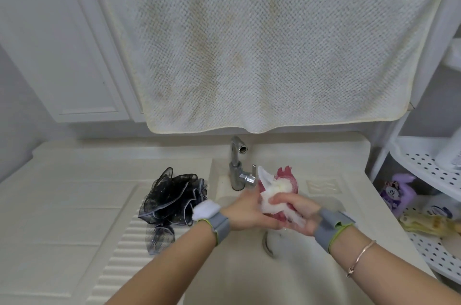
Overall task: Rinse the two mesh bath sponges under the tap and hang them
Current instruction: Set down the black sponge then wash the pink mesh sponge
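Mid-rinse on the first of two sponges; hanging not yet begun.

Fingers point(282, 201) curled and clamped on crumpled red-and-white mesh bath sponge point(275, 191), right hand point(296, 212) and left hand point(245, 211) squeezing it together over the near side of the cream basin point(294, 277), just below the chrome tap point(238, 163); no clear stream visible. Left of the basin, on the ribbed cream drainboard point(117, 249), frilly black net bath sponge with grey edging point(172, 196), apparently untouched. Far behind, hanging waffle-textured white towel with yellowish stains point(269, 42).

Red-and-white mesh sponge point(274, 192) in both grips; black, grey-edged sponge point(172, 194) left of them; cream sink point(237, 267); chrome tap point(237, 164).
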A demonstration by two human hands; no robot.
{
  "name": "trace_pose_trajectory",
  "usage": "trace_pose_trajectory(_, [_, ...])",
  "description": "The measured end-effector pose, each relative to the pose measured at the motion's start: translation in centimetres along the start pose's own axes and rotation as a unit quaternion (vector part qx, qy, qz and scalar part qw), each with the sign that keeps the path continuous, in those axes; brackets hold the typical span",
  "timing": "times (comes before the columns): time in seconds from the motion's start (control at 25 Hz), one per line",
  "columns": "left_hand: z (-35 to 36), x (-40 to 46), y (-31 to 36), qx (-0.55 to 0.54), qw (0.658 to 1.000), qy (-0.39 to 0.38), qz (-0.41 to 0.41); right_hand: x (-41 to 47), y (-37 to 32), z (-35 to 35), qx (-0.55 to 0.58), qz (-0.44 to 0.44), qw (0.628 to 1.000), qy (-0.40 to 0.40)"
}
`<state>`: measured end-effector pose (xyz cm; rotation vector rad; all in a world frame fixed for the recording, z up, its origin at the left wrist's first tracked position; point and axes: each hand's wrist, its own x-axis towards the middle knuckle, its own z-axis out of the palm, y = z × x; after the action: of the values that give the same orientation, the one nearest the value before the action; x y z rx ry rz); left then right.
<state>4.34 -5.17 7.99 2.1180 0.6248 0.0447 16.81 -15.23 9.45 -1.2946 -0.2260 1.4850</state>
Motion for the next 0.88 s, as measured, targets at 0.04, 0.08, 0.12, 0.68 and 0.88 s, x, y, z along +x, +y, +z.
trace_pose_trajectory(0.04, [-1.2, -0.6, 0.3, 0.067, 0.998, 0.009, 0.013, -0.1, -0.5, -0.1, 0.006, 0.011, 1.000, 0.005])
trace_pose_trajectory(0.08, [-2.3, -1.1, 0.5, 0.187, 0.982, 0.028, 0.026, 0.0, -0.7, -0.2, -0.005, 0.024, 1.000, 0.006])
trace_pose_trajectory(0.12, [-3.1, -1.3, 0.7, 0.323, 0.942, 0.055, 0.072, -0.1, -0.9, -0.1, -0.035, 0.040, 0.999, 0.003])
trace_pose_trajectory(0.68, [-2.4, -0.3, 4.5, 0.504, 0.856, 0.037, 0.114, -2.4, -2.8, 3.4, -0.475, -0.039, 0.875, -0.083])
trace_pose_trajectory(0.88, [-3.5, 1.7, 6.2, 0.513, 0.852, 0.025, 0.101, -1.6, -4.2, 3.7, -0.584, -0.122, 0.802, 0.025])
